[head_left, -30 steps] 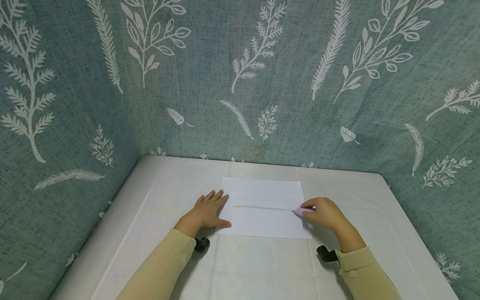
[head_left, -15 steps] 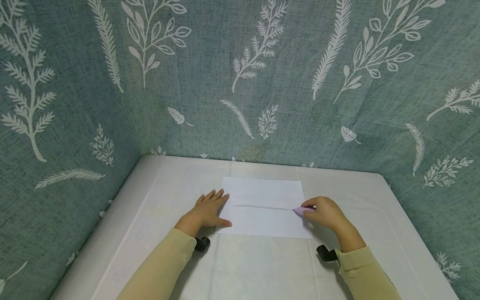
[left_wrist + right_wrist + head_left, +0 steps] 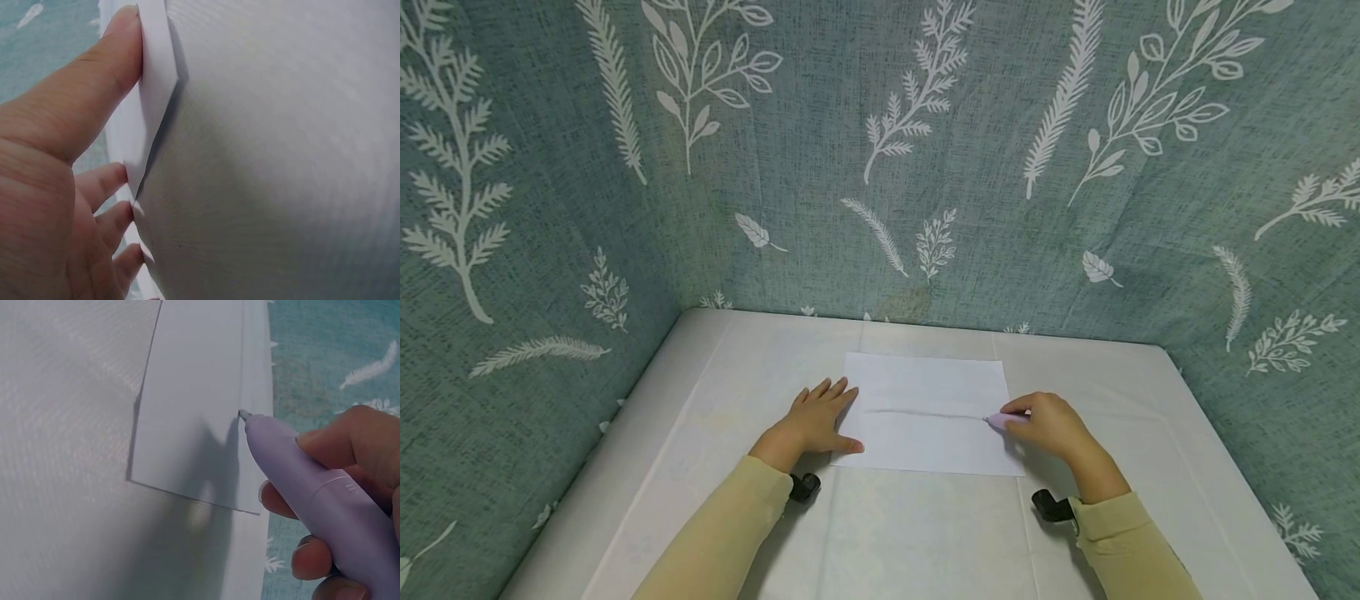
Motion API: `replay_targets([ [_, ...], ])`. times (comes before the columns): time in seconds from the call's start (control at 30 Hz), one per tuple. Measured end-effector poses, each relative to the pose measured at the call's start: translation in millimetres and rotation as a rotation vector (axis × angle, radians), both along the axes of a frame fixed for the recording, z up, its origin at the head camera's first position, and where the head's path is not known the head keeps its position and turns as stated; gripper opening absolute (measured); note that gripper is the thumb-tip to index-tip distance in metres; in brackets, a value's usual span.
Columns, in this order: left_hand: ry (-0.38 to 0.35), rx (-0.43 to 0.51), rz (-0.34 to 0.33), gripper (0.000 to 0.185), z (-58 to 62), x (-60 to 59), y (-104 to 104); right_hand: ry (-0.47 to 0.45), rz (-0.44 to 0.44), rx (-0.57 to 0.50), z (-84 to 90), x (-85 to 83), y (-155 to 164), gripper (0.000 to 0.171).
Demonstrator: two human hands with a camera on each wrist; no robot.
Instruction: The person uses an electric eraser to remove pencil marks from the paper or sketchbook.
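Two hands: my left hand [image 3: 817,423] flat, fingers spread on paper [image 3: 928,392]; my right hand [image 3: 1051,427] pinches pen [image 3: 312,487].
Paper: thin, likely slippery — pin near its edge.

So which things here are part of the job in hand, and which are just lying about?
In use:
- sheet of paper, bearing a drawn line
- lilac pen, held by the right hand
- left hand, pressing the sheet's edge

Just there:
- white table cover
- leaf-patterned cloth behind

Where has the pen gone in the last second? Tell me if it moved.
No. The pen in the right hand sits at the same spot near the paper's right edge, at the line's end.
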State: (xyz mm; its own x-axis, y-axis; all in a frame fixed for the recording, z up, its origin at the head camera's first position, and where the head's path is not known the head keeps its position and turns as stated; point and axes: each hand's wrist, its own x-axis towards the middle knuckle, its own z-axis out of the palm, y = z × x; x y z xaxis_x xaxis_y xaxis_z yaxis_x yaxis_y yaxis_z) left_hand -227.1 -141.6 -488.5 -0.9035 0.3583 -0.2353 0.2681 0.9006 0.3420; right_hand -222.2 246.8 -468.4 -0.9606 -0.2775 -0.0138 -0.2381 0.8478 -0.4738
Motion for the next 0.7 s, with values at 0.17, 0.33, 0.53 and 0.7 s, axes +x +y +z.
replay_targets([
  [0.17, -0.004, 0.001, -0.003, 0.103, 0.6, -0.1, -0.1, 0.009, 0.003, -0.002, 0.2, -0.3, -0.4, 0.020],
  [0.33, -0.004, 0.004, -0.008, 0.103, 0.5, -0.6, -0.2, -0.014, 0.011, -0.011, 0.1, 0.0, -1.1, 0.019],
  [0.53, -0.004, 0.007, -0.007, 0.103, -1.1, -0.9, -1.0, -0.005, -0.021, 0.010, 0.6, -0.1, -1.1, 0.020],
  [0.7, -0.004, -0.002, -0.008, 0.103, -2.8, -1.7, -1.0, 0.002, -0.004, 0.005, 0.4, -0.8, -1.4, 0.020],
])
